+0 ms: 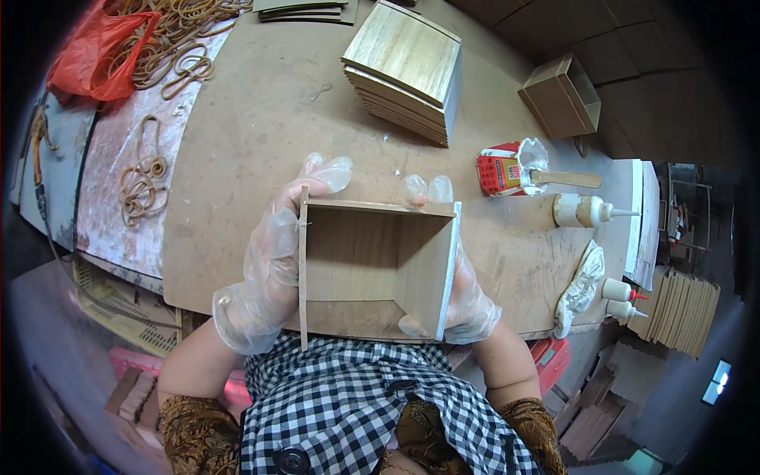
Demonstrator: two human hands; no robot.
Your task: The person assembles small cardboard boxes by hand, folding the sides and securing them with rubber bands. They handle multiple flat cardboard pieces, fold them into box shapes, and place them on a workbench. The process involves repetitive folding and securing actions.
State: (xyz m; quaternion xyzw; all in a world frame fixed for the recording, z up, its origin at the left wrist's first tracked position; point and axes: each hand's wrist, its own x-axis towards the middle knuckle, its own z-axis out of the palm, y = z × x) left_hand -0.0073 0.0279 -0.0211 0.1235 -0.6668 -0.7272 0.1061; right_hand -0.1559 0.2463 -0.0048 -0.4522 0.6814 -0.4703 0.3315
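Note:
Between my two hands is a wooden box, its open side turned up toward me. My left hand, in a clear plastic glove, grips the left panel, which sticks out past the box at its near end. My right hand, gloved the same way, is wrapped round the right panel, with fingertips showing over the far edge and below the near side. A white line runs along the right panel's edge; I cannot tell whether it is glue. The box is held above the near edge of the brown work table.
Beyond the box stands a stack of wooden panels. To the right are a red-and-white tub with a wooden stick, a glue bottle, a white cloth and another box. Rubber bands and a red plastic bag lie left.

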